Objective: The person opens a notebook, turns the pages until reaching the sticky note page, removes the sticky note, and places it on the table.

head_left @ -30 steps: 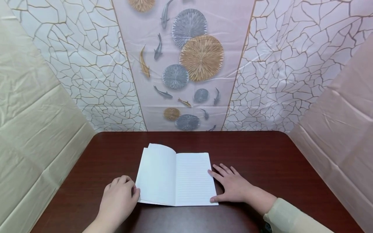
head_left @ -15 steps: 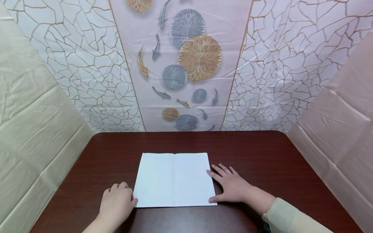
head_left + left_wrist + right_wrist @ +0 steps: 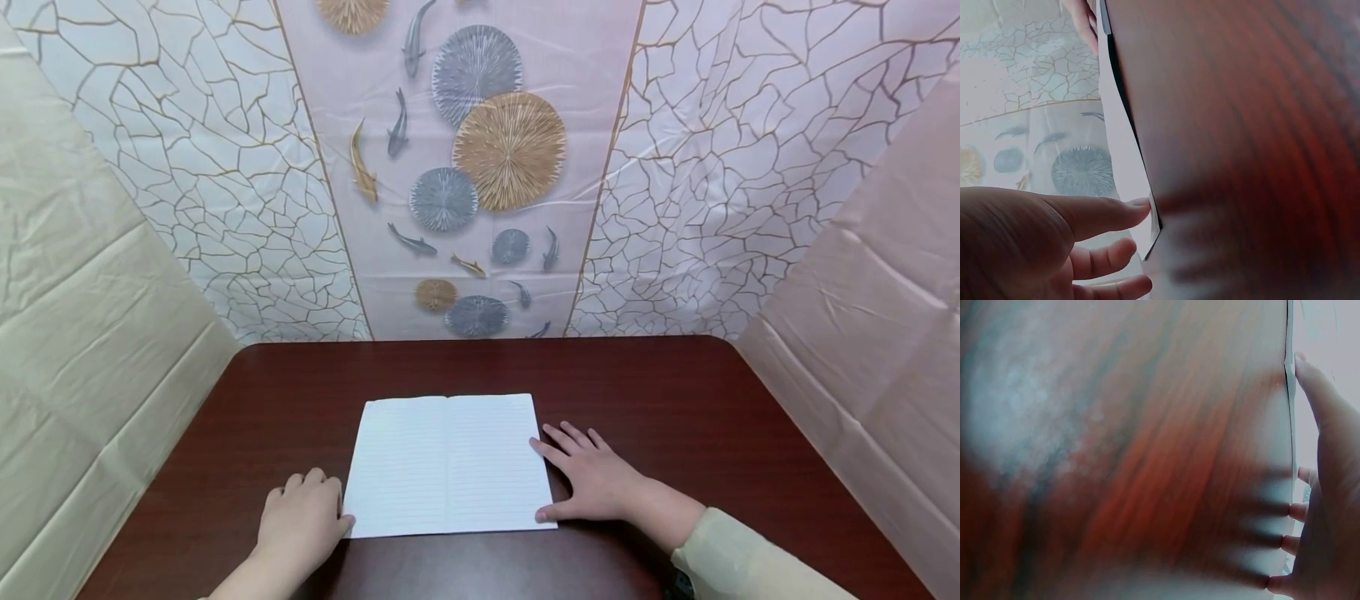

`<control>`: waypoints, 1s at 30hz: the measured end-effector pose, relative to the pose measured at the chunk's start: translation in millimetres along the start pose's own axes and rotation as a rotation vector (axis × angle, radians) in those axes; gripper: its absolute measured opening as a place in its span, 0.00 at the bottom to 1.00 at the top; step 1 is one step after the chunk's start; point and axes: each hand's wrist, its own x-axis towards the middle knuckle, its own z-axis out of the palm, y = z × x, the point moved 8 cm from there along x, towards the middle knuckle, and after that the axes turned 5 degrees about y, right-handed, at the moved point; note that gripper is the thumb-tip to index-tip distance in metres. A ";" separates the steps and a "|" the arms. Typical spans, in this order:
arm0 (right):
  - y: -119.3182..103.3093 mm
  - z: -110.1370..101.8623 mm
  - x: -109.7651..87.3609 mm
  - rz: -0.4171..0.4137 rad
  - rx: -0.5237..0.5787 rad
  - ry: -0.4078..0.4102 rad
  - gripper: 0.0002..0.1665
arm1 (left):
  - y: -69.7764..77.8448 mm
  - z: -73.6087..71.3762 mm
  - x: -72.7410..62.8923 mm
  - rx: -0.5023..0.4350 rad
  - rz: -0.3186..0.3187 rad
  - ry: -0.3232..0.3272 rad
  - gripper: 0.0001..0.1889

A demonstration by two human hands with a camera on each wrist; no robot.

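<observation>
An open notebook [image 3: 446, 467] with white lined pages lies spread on the dark table. At its near left corner is my left hand [image 3: 302, 521]; the fingers are curled beside the left edge and the thumb lies on the page. In the left wrist view the thumb [image 3: 1129, 212] touches the notebook [image 3: 1124, 150] near its corner, with the fingertips close to that edge. My right hand [image 3: 596, 479] rests with spread fingers at the right edge, thumb and index fingertip on the page. The right wrist view shows the right hand [image 3: 1335, 469] along the notebook's edge.
The table [image 3: 637, 383] is dark red-brown wood with rounded far corners. A patterned cloth [image 3: 480, 250] hangs behind it. Plain beige cloth walls [image 3: 97, 333] flank both sides.
The raised left leaf has come down, and the left side now lies nearly flat with clearer lines. My left hand has shifted slightly down and left. My right hand stays put on the notebook.
</observation>
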 end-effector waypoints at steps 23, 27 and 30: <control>0.6 0.9 -1.4 0.000 0.010 -0.016 0.64 | 94.1 -7.9 18.0 -0.102 0.313 0.117 0.29; -0.2 0.0 -1.6 -0.003 0.002 -0.007 0.64 | 108.2 -2.2 19.1 -0.107 0.353 0.068 0.30; -0.6 -0.9 -1.8 -0.004 -0.001 -0.001 0.64 | 113.6 -0.4 19.7 -0.108 0.363 0.054 0.32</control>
